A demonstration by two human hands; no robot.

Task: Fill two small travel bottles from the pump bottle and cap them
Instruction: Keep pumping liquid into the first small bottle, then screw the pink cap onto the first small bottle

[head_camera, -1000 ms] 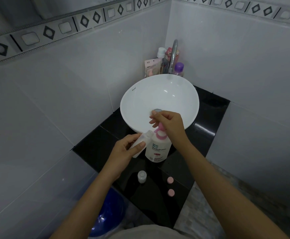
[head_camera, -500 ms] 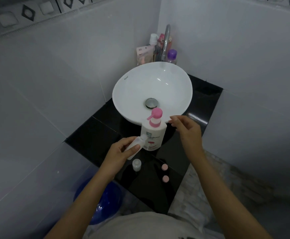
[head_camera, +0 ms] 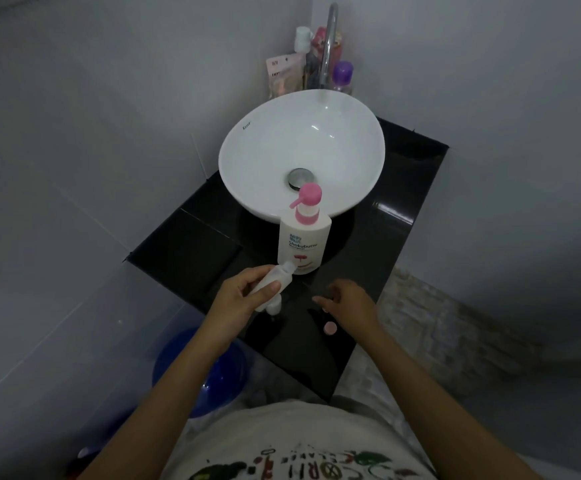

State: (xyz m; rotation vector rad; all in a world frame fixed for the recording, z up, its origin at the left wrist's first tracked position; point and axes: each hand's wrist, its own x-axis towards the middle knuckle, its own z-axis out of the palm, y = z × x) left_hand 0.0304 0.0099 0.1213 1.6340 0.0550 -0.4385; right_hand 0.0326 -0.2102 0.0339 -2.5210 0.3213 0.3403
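Observation:
A white pump bottle with a pink pump head stands on the black counter, in front of the basin. My left hand is shut on a small clear travel bottle, held tilted with its open neck toward the pump bottle's base. A second small travel bottle stands on the counter, partly hidden under that hand. My right hand hovers low over the counter, fingers apart and curled. One pink cap lies just below its fingertips. The other cap is hidden by the fingers.
A white round basin with a metal drain sits behind the pump bottle. A chrome tap and several toiletry bottles stand in the corner. A blue bucket is on the floor left of the counter.
My right hand left the pump head and came down to the pink caps near the counter's front. My left hand drew the travel bottle down from the spout. The view tilted downward.

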